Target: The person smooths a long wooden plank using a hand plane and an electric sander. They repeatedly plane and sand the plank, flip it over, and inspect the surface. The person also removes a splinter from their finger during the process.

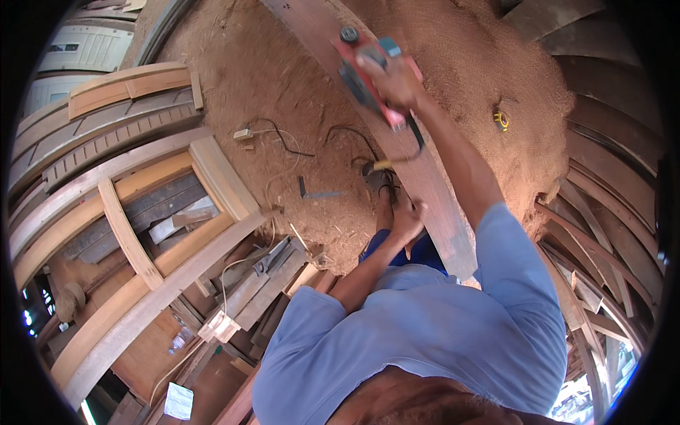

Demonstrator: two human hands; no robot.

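Observation:
A long reddish-brown wooden plank (pixel 428 191) runs from the top of the view down toward my lap. My right hand (pixel 393 83) is wrapped round the handle of a red and dark electric planer (pixel 368 88), which rests on the plank's upper stretch and is slightly blurred. A dark cord (pixel 416 142) trails from the planer's rear end. Close to my body, my left hand (pixel 409 221) is at the plank's left edge with its fingers curled. What those fingers hold, if anything, is hidden. A yellow-and-dark object (pixel 382 165) shows beside the plank above my foot.
Sawdust and shavings cover the ground (pixel 482 78). A yellow ring-shaped item (pixel 501 120) lies at the right, and a dark try square (pixel 319 193) at the left. A white socket block (pixel 243 134) has cords around it. Wooden frames (pixel 127 227) and stacked boards (pixel 609 177) border both sides.

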